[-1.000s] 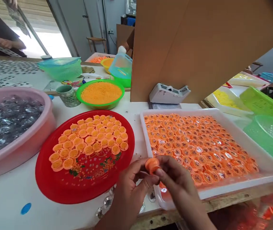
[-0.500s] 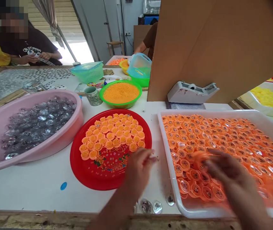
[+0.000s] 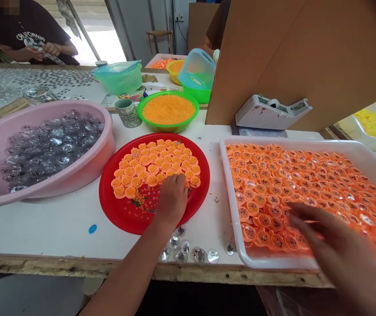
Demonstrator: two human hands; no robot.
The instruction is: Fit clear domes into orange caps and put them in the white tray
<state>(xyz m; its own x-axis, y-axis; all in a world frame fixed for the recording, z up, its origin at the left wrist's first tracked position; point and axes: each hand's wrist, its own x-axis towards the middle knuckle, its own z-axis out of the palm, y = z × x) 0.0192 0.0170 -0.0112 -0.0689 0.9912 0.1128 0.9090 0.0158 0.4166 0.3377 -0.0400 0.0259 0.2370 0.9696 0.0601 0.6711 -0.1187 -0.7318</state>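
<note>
Left hand (image 3: 173, 197): fingers curled down at the near-right fringe of the orange cups (image 3: 153, 169); grip hidden, cannot tell; pinch one rim, don't drag neighbours
Red tray (image 3: 111, 210): by the tabletop's (image 3: 59, 228) near edge, mid-length; cups fill its far part
Right hand (image 3: 336, 245): blurred over the white tray (image 3: 273, 262), thumb and fingers apart; best lifted clear of the printed discs (image 3: 274, 200)

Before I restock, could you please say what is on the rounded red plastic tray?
Small round orange plastic pieces lie there; the left hand hides whatever is beneath it.
</note>
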